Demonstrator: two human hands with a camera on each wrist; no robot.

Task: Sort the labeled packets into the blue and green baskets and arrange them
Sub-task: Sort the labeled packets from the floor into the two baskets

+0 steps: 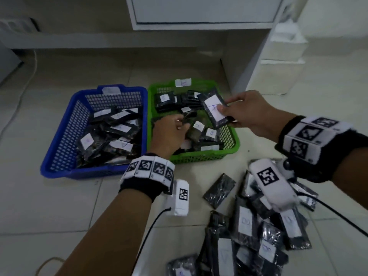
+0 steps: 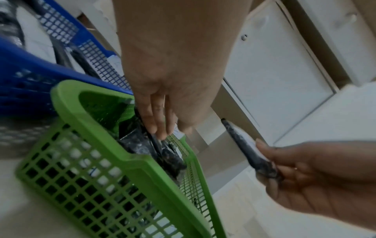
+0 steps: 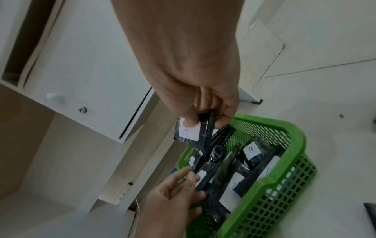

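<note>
My right hand [image 1: 224, 110] pinches a black packet [image 1: 209, 105] with a white label, thumb on the label, above the green basket [image 1: 199, 157]. The right wrist view shows that hand [image 3: 205, 119] and the held packet [image 3: 189, 133] over the basket rim [image 3: 295, 132]. My left hand [image 1: 182, 122] reaches into the green basket, fingers curled round the edge of another black packet [image 1: 189, 118]. In the left wrist view its fingers [image 2: 158, 127] lie on dark packets inside the green rim [image 2: 67, 103]. The blue basket [image 1: 45, 166], to the left, holds several labeled packets.
A pile of loose black packets [image 1: 258, 226] lies on the tiled floor at the lower right, with one packet [image 1: 219, 191] apart from it. A white cabinet [image 1: 199, 12] stands behind the baskets. A cable [image 1: 29, 76] runs along the floor at the left.
</note>
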